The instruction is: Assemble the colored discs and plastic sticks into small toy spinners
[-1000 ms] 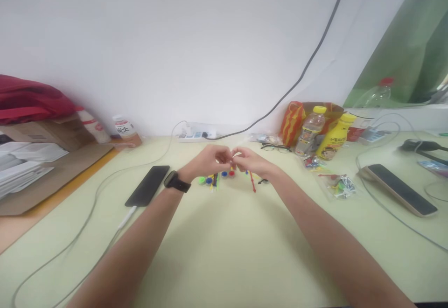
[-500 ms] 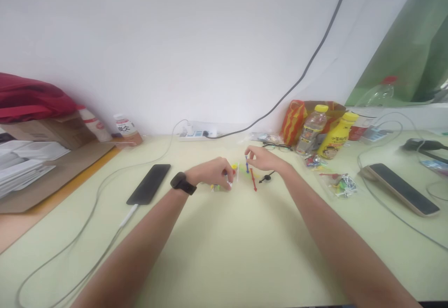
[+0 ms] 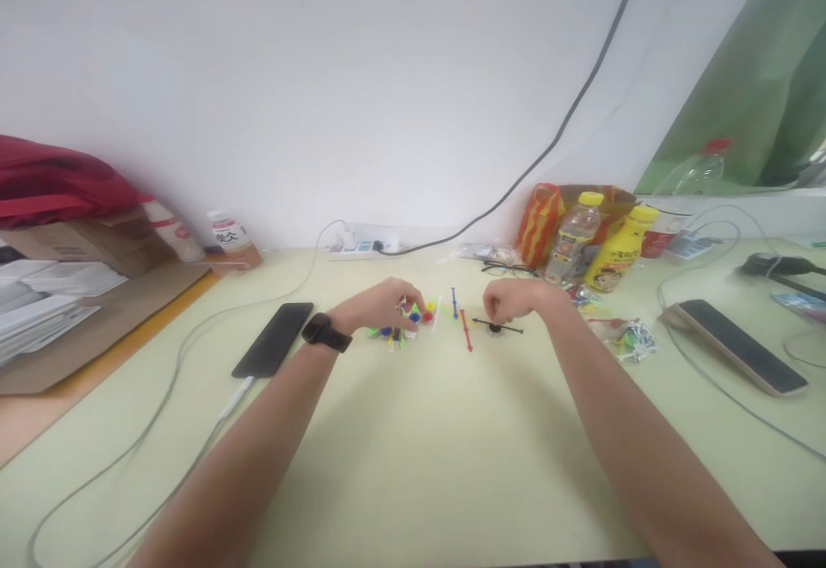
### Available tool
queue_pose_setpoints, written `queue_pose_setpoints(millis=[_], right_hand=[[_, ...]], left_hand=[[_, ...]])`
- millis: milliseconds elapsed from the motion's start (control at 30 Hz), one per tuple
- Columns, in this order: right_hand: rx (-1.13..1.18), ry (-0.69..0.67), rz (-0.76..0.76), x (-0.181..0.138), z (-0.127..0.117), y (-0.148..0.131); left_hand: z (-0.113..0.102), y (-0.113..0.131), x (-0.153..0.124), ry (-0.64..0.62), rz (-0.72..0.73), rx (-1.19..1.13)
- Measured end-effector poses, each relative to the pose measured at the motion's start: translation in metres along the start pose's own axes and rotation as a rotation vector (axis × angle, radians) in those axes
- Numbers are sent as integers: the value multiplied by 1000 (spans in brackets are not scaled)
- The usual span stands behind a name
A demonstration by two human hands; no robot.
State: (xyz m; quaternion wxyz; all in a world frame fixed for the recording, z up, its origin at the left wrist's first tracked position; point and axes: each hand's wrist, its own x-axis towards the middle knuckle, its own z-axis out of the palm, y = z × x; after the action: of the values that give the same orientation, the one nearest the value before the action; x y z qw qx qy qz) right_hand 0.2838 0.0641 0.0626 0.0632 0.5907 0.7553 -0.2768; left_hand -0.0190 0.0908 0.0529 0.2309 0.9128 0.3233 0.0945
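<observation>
My right hand [image 3: 514, 299] is closed in a pinch, its fingertips at the middle of a black double-ended arrow stick [image 3: 509, 327] lying over a small round black piece [image 3: 495, 330]. To its left lie a red arrow stick [image 3: 465, 331], a blue arrow stick [image 3: 454, 303] and a white stick [image 3: 437, 313]. My left hand [image 3: 385, 303], with a black band on its wrist, arches over a heap of small coloured plastic pieces [image 3: 393, 334]. Its thumb and fingers are apart, close to blue and red round pieces [image 3: 427, 317]; nothing shows held in it.
A black phone [image 3: 274, 340] on a charging cable lies left of my left forearm. To the right are a bag of small parts [image 3: 629, 340], a yellow bottle [image 3: 616, 254], a clear bottle [image 3: 576, 237] and a wedge-shaped stand [image 3: 742, 348]. Eyeglasses [image 3: 509, 269] lie behind my right hand.
My right hand has moved right and down from the blue stick to the black arrow stick, which has turned. My left hand has shifted slightly left and up and opened, uncovering the coloured pieces.
</observation>
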Motion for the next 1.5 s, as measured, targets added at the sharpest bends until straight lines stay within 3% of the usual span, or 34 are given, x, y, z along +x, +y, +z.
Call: queue_pose_setpoints(millis=[200,333,500,600,733,900,1033,1167,1300,1500], right_hand=[[27,-57,11,-2,1,3],[82,55,-42,-4,-5,1],[559,243,-355,-7,-6,-25],[779,260,-475,-1,1,-44],[908,265,-512,10,13,-58],[682,415,-451,20,20,-59],[258,454,-138,30,23,-42],[98,392,103,36,31,-26],[35,331,161,35,41,-34],[-2,371,137,36,58,-62]], left_hand=[[3,-5,0,-23,-36,0],[1,-1,0,68,-16,-8],[-6,31,0,300,92,-192],[-3,48,3,334,176,-333],[1,52,5,358,212,-392],[3,44,3,351,160,-384],[3,35,2,228,100,-315],[3,26,3,165,97,-133],[-1,20,2,160,63,-59],[-2,16,2,139,39,-65]])
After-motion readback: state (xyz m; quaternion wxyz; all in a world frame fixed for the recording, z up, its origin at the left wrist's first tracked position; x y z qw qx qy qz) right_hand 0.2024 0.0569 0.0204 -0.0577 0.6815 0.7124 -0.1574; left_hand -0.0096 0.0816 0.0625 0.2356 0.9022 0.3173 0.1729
